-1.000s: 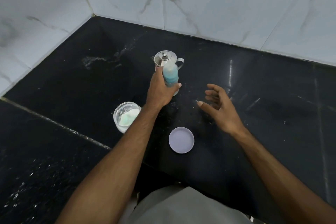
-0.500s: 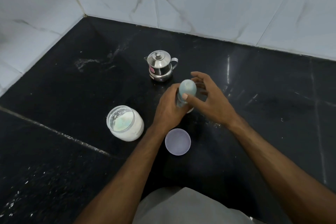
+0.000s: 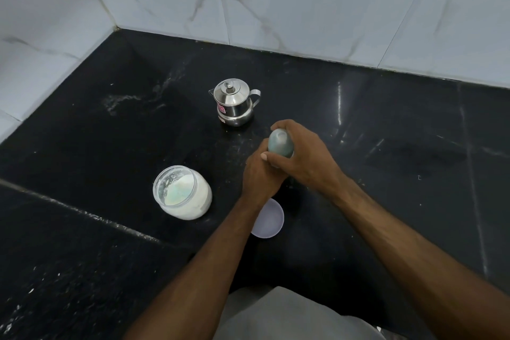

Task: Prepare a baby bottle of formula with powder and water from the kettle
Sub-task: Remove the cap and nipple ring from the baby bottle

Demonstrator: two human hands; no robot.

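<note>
To the left of your grip, and a little nearer to you, stands the open jar of formula powder [image 3: 182,193] on the black stone counter [image 3: 400,152]; its mouth faces up, white powder fills most of it and coats the inner wall; it stands apart from your hands. Beyond your grip and slightly left of it sits the small steel kettle [image 3: 235,103], upright, lid on, a pink label on its belly; it stands near your hands but clear of them. Your left hand [image 3: 260,174] is closed around the lower body of the baby bottle [image 3: 280,144], with the thumb tip lying against its side; most of the bottle below the cap is hidden by your fingers. Just below your grip, partly under your left wrist, lies the pale lilac lid [image 3: 269,219] flat on the counter, touching nothing else that you can see. Your right hand [image 3: 306,157] is wrapped around the bottle's blue-green domed cap from the right, fingers curled over its far side; so both hands clasp the bottle, which stands upright, though whether its base touches the counter cannot be told.
</note>
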